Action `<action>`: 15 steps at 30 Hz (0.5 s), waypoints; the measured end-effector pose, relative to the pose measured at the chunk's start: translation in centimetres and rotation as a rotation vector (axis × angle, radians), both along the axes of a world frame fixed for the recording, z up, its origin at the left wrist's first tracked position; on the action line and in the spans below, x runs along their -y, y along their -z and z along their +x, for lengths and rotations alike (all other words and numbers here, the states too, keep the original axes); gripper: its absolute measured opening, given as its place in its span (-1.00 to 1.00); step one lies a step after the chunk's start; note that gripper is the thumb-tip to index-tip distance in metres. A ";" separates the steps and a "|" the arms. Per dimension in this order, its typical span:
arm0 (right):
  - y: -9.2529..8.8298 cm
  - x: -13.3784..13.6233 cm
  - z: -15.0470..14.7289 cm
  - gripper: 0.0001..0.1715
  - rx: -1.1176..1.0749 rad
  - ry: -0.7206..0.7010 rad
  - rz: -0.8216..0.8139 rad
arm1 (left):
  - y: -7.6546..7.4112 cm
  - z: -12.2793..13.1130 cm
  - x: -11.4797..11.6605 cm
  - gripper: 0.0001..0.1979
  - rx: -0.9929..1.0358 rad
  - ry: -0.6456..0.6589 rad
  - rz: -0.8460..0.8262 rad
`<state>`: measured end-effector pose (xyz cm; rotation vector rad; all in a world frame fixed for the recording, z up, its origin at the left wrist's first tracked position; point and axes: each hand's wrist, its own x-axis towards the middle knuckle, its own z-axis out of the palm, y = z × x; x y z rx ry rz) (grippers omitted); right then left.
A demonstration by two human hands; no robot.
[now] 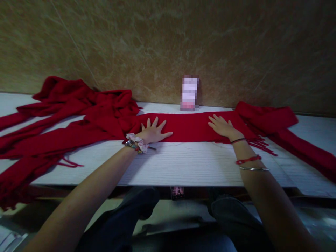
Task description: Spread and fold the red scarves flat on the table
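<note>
A red scarf point(189, 127) lies flat as a long strip across the white table. My left hand point(153, 132) rests on it left of the middle, fingers spread and palm down. Toward the scarf's right part, my right hand point(222, 126) also presses flat, its fingers stretched out. Neither hand grips anything. Just left of my left hand is a crumpled heap of red scarves point(105, 108), with fringed ends hanging over the front edge. To the right of my right hand, more red fabric point(267, 119) is folded over, and fringe shows beneath it.
The white wood-grained table point(183, 164) runs along a brown marbled wall point(157, 45). A phone-like object with a blurred screen point(189, 92) leans against that wall behind the scarf. Under the front edge are my legs point(118, 217) and a small dark patterned item point(177, 192).
</note>
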<state>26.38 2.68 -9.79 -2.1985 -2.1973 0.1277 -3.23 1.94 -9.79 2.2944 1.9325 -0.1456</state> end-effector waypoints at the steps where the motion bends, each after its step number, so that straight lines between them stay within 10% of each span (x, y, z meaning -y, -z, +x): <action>1: -0.1 0.0 0.8 -0.38 -0.022 0.046 0.022 | 0.1 0.0 0.0 -0.20 0.002 0.001 0.002; 6: -0.2 0.2 -1.3 -0.35 -0.020 0.015 0.168 | 0.1 0.0 -0.1 -0.29 0.017 0.096 0.158; 11: 0.2 0.8 -7.7 -0.38 -0.015 -0.459 0.166 | 0.4 0.3 -0.5 -0.36 0.046 0.193 0.224; 15: 0.6 0.3 -6.3 -0.41 0.044 -0.309 0.066 | 0.8 0.2 -1.0 -0.32 0.034 0.150 0.099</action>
